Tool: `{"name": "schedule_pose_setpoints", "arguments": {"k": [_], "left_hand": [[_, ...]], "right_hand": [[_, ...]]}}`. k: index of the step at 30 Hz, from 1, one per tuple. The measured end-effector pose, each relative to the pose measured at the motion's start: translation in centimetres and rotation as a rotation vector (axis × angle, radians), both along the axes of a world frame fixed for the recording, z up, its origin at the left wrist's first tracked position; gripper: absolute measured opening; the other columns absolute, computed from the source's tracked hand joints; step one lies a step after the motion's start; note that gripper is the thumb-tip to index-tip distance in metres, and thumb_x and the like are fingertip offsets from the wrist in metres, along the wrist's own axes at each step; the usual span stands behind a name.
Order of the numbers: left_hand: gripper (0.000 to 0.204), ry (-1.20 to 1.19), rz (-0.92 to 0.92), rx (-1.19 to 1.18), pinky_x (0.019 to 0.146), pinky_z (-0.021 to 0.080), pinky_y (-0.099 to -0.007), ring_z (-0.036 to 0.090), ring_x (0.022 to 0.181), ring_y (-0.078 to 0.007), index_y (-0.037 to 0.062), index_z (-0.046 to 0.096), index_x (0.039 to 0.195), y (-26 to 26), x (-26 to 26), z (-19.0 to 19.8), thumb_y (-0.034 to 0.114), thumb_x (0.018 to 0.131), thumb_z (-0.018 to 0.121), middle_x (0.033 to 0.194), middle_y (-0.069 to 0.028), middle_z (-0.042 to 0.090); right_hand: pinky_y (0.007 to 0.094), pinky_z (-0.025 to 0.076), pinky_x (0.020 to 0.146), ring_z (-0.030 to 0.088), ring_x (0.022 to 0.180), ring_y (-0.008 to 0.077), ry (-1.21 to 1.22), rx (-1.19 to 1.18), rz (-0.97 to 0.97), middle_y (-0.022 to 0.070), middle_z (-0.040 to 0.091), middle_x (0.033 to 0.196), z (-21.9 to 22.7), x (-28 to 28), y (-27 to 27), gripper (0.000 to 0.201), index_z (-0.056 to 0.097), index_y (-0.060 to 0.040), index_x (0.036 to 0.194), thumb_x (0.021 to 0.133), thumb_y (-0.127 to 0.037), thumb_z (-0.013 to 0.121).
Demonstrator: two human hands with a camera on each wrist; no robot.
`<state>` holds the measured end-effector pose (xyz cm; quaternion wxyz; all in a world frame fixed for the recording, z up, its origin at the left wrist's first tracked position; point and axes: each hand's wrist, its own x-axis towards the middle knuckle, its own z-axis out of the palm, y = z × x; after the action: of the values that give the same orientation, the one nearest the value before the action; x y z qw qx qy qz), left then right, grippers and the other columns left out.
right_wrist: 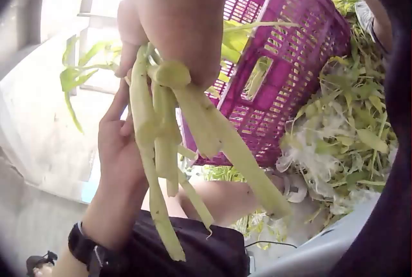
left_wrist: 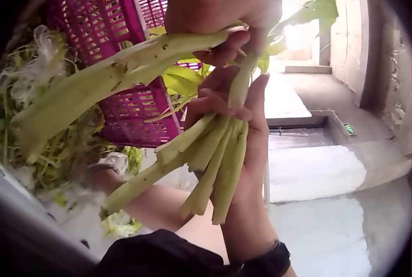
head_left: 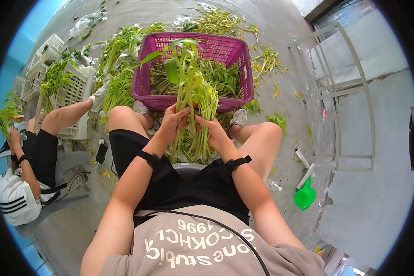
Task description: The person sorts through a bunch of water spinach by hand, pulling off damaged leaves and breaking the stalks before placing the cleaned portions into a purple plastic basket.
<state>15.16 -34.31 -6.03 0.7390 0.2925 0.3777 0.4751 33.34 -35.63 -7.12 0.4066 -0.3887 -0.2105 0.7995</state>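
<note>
A bunch of leafy green stalks [head_left: 208,103] is held upright over the lap in the head view. My left hand [head_left: 172,122] grips some stalks on the left side, and my right hand [head_left: 210,130] grips the thicker group beside it. In the left wrist view, the left hand [left_wrist: 222,7] curls round a thick stalk [left_wrist: 84,93], while the other hand [left_wrist: 241,142] holds several cut stems [left_wrist: 228,174]. The right wrist view has the right hand [right_wrist: 180,19] round several stems [right_wrist: 225,142], their cut ends toward the camera.
Behind the hands stands a purple basket [head_left: 145,99] holding greens. Leafy piles [head_left: 119,87] lie left of it, loose trimmings [head_left: 271,62] right. Another person [head_left: 20,184] sits at the left near white crates [head_left: 80,87]. A green scoop [head_left: 304,195] and metal frame [head_left: 368,92] are at the right.
</note>
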Motion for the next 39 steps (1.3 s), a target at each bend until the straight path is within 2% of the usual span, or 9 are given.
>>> {"name": "schedule_pose_setpoints", "arguments": {"k": [7,9,12,15,19,22,24,27,39], "left_hand": [[0.021,0.007,0.027,-0.017,0.044,0.034,-0.0247,0.041,0.042,-0.0062,0.004,0.066,0.109,0.1,0.2,-0.9,0.017,0.094,0.071,0.063,0.0018,0.056],[0.021,0.056,0.132,-0.047,0.044,0.035,-0.0253,0.04,0.041,-0.0067,0.0036,0.066,0.109,0.2,0.0,-0.7,0.018,0.094,0.071,0.068,0.0003,0.06],[0.023,0.056,0.168,-0.072,0.044,0.038,-0.0254,0.042,0.041,-0.0071,0.0022,0.067,0.109,0.5,0.0,0.4,0.017,0.093,0.072,0.072,-0.0016,0.065],[0.023,0.088,0.153,-0.081,0.044,0.04,-0.0256,0.044,0.042,-0.0075,0.0007,0.066,0.109,0.9,-0.2,-0.8,0.014,0.091,0.074,0.079,-0.0038,0.069],[0.022,0.051,0.162,-0.034,0.044,0.041,-0.0256,0.046,0.044,-0.0074,0.0012,0.065,0.107,0.9,-0.5,-0.9,0.011,0.09,0.075,0.078,-0.0035,0.069],[0.021,0.113,0.198,-0.029,0.045,0.042,-0.0254,0.049,0.047,-0.0075,0.0017,0.065,0.105,1.0,-0.2,-0.4,0.009,0.088,0.075,0.079,-0.0024,0.067],[0.021,0.272,0.196,0.05,0.046,0.044,-0.025,0.053,0.051,-0.0076,0.0021,0.064,0.104,1.1,-0.1,-0.4,0.009,0.087,0.075,0.081,-0.0018,0.066],[0.021,0.233,0.181,0.037,0.047,0.045,-0.0248,0.055,0.056,-0.0079,0.0013,0.064,0.104,1.2,0.0,-0.3,0.009,0.087,0.075,0.083,-0.0023,0.067],[0.015,0.395,0.225,0.133,0.052,0.044,-0.0236,0.055,0.059,-0.0069,-0.0004,0.065,0.1,1.1,0.4,0.2,0.002,0.086,0.069,0.078,-0.0005,0.065]], "right_hand": [[0.0284,0.042,0.059,0.053,0.065,0.012,-0.104,0.036,-0.021,-0.0007,0.061,0.083,1.1,-0.4,0.0,0.021,0.065,-0.0067,0.104,0.087,-0.009,0.077],[0.0282,0.041,0.059,0.052,0.065,0.012,-0.08,0.01,-0.05,-0.0011,0.061,0.084,1.2,-0.5,-0.1,0.022,0.065,-0.007,0.102,0.085,-0.007,0.079],[0.0284,0.041,0.058,0.053,0.066,0.0121,-0.12,0.029,-0.035,-0.0004,0.062,0.083,1.2,-0.7,-0.2,0.022,0.065,-0.0061,0.099,0.083,-0.006,0.08],[0.0286,0.041,0.058,0.054,0.065,0.0123,-0.129,0.038,-0.018,0.0002,0.062,0.083,1.1,-0.9,-0.2,0.022,0.065,-0.0053,0.098,0.083,-0.006,0.08],[0.0259,0.042,0.059,0.053,0.067,0.0104,-0.172,0.034,0.018,-0.0012,0.061,0.086,1.0,-0.8,0.0,0.026,0.063,-0.0073,0.102,0.082,-0.005,0.079],[0.0261,0.042,0.06,0.054,0.068,0.0106,-0.168,0.073,0.025,-0.0008,0.061,0.087,0.9,-0.7,0.0,0.026,0.063,-0.0072,0.102,0.081,-0.005,0.079],[0.0274,0.042,0.06,0.054,0.068,0.0114,-0.169,0.063,0.001,-0.0001,0.062,0.086,1.2,-0.8,-0.3,0.024,0.064,-0.0062,0.1,0.081,-0.004,0.079],[0.0288,0.041,0.059,0.055,0.068,0.0126,-0.177,0.073,-0.022,0.0009,0.064,0.086,1.4,-0.8,-0.2,0.023,0.065,-0.005,0.098,0.08,-0.004,0.079],[0.027,0.042,0.06,0.053,0.068,0.0105,-0.219,0.077,-0.008,-0.0008,0.061,0.087,0.8,-0.8,-0.1,0.027,0.063,-0.0066,0.103,0.08,-0.004,0.078]]}}
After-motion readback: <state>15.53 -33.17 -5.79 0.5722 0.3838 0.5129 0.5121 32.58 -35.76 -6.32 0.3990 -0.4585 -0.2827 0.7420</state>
